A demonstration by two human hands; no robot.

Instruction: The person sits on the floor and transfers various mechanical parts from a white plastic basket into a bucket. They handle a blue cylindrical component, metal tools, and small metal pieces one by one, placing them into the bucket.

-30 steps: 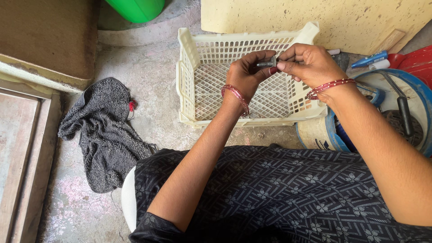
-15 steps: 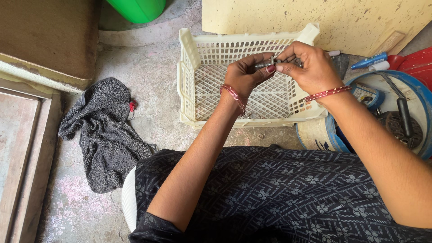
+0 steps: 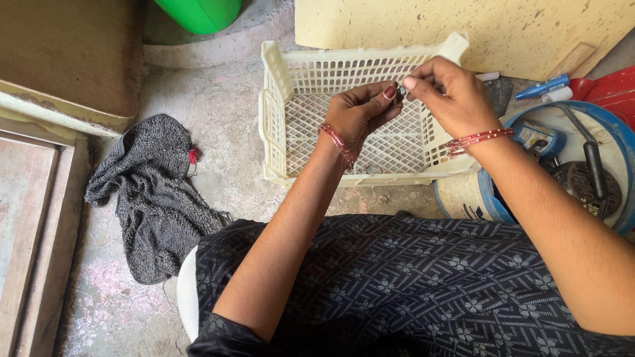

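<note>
A wooden frame [image 3: 26,244] was seen at the far left, lying on the concrete floor [image 3: 218,178]. A grey knitted cloth [image 3: 149,198] was crumpled on the floor beside it, with a small red bit at its upper edge. A green container [image 3: 198,12] was cut off by the top edge. A cream plastic crate [image 3: 278,125] with lattice walls was set on the floor in front of the person. The left hand [image 3: 357,112] was held above the crate, fingers [image 3: 389,92] curled in and pinched on a small dark metal piece [image 3: 401,88]. The right hand [image 3: 450,96] was met at the same spot, its fingers closed on the other side of the piece; its shape was too small to be told. Red bangles were worn on both wrists. A blue-rimmed bucket [image 3: 489,198] with tools inside was placed at the right, just beside the crate. A blue pen-like item [image 3: 542,87] was lying behind it.
</note>
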